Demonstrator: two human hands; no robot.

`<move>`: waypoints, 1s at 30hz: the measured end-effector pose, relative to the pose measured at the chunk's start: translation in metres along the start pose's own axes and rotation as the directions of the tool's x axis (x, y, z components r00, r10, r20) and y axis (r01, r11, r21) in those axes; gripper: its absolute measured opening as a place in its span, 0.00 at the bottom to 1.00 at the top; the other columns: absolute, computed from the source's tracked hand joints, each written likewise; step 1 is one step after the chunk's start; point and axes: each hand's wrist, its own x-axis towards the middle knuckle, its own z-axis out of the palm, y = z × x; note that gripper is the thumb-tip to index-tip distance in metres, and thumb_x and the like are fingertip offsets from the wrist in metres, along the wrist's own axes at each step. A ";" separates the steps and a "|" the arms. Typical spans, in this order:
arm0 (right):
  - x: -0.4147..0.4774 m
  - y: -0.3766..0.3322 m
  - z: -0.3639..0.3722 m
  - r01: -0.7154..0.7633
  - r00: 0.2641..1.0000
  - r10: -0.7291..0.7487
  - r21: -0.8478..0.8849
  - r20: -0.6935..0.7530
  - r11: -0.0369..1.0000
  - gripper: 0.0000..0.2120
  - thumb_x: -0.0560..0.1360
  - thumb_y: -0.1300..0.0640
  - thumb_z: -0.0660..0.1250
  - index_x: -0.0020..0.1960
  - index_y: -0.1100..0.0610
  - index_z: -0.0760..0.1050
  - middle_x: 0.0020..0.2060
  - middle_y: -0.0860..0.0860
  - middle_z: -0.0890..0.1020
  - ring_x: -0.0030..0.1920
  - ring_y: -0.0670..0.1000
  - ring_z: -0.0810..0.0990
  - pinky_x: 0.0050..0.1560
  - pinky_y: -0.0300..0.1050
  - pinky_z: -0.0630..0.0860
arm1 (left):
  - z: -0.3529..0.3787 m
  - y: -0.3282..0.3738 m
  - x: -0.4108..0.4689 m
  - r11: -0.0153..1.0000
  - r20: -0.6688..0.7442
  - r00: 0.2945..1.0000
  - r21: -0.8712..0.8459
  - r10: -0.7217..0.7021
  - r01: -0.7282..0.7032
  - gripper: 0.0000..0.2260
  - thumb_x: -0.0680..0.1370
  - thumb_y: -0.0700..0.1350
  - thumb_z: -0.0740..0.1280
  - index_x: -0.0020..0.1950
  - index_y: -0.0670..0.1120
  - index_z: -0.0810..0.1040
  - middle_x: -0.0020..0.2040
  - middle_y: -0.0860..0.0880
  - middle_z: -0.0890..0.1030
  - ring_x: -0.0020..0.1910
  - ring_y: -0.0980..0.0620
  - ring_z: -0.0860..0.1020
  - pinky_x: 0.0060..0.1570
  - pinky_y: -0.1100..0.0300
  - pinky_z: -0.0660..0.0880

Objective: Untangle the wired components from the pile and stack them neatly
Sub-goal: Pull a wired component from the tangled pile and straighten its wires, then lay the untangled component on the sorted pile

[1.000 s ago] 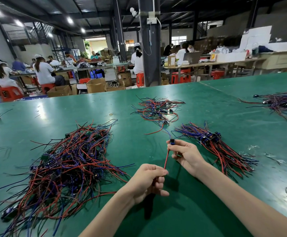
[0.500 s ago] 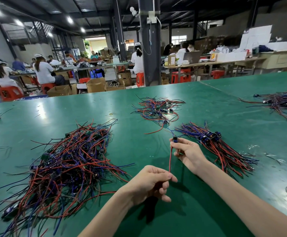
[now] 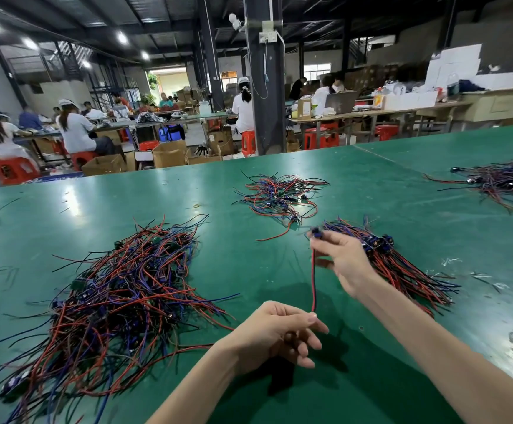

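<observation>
— What colour is the wire (image 3: 313,283) you're holding?
— Mine's red, with a dark component (image 3: 316,233) at its top end.
— And the pile (image 3: 120,295) left of that wire?
— Red, blue and black, with small green boards (image 3: 79,284) among them. The stack (image 3: 408,270) right of the wire is red and blue. The counter (image 3: 371,191) under it is plain green.
</observation>
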 end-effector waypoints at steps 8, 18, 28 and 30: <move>0.028 -0.050 -0.069 0.104 0.902 -0.313 -0.554 -0.297 0.826 0.10 0.72 0.66 0.70 0.53 0.64 0.80 0.35 0.55 0.80 0.28 0.48 0.76 0.37 0.42 0.76 | -0.003 0.001 0.004 0.999 0.011 0.999 -0.035 -0.039 0.039 0.11 0.79 0.43 0.65 0.55 0.36 0.80 0.36 0.46 0.81 0.29 0.57 0.77 0.34 0.61 0.79; 0.027 -0.030 -0.091 -0.158 0.885 -0.351 -0.906 -0.306 0.393 0.07 0.70 0.63 0.71 0.45 0.53 0.76 0.47 0.58 0.83 0.51 0.60 0.79 0.52 0.49 0.76 | -0.004 0.003 0.001 0.999 0.021 0.999 0.024 -0.025 0.024 0.10 0.79 0.42 0.65 0.54 0.38 0.81 0.35 0.49 0.79 0.29 0.58 0.74 0.31 0.64 0.77; -0.001 -0.018 -0.052 -0.200 0.848 -0.509 -0.978 -0.147 -0.052 0.20 0.66 0.62 0.68 0.57 0.64 0.69 0.54 0.63 0.70 0.56 0.62 0.68 0.52 0.55 0.68 | -0.014 0.028 -0.013 0.985 0.005 0.987 -0.072 0.160 -0.160 0.07 0.75 0.38 0.68 0.51 0.42 0.83 0.39 0.49 0.80 0.32 0.57 0.76 0.35 0.62 0.78; -0.004 -0.013 -0.043 -0.032 0.844 -0.536 -0.999 -0.007 -0.037 0.19 0.66 0.66 0.67 0.56 0.64 0.71 0.52 0.62 0.71 0.53 0.62 0.69 0.51 0.55 0.68 | -0.026 0.042 -0.017 0.948 -0.280 0.922 -0.097 0.267 -0.304 0.06 0.74 0.36 0.68 0.47 0.41 0.84 0.39 0.47 0.81 0.33 0.55 0.77 0.38 0.61 0.79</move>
